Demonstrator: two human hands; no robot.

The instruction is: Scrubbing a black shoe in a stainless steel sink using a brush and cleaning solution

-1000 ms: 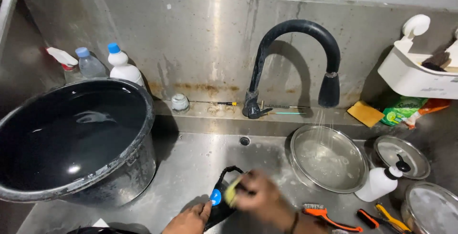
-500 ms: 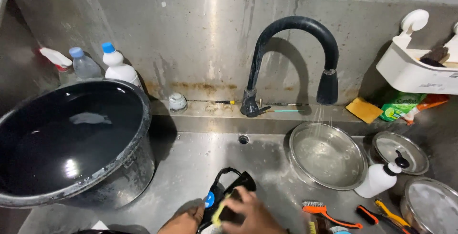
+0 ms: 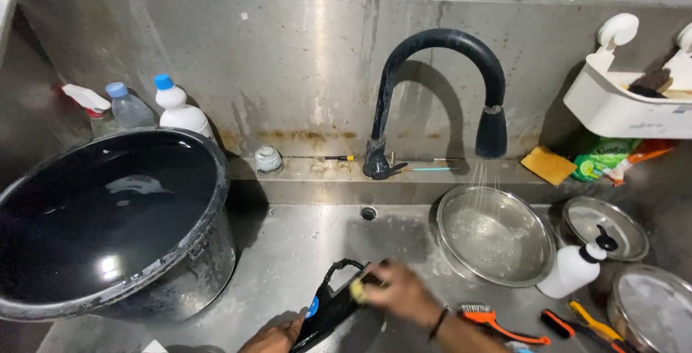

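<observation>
While water falls from the black curved tap (image 3: 440, 94) into a steel bowl (image 3: 494, 234), a black flat tool with a looped handle and a round blue spot (image 3: 333, 302) lies slanted on the wet floor of the steel sink (image 3: 288, 252), near the lower edge of the view. It is dark and glossy, narrow, with its loop end pointing up toward the drain hole (image 3: 368, 213) and its other end running down toward the person. The left hand (image 3: 277, 335) comes up from the bottom edge, fingers curled round the lower end of the tool and closed on it, though much of the hand is cut off by the frame. The right hand (image 3: 400, 292) reaches in from the lower right, wrist banded, fingers bunched tight on a small yellow sponge (image 3: 357, 290) that presses against the upper part of the tool just below the loop. So the tool sits between the two hands, touched by both, left of the steel bowl and right of a big black tub of water (image 3: 108, 216). A white pump bottle (image 3: 573, 270) stands just beside the bowl, and an orange-handled brush (image 3: 494, 322) lies near the right forearm.
</observation>
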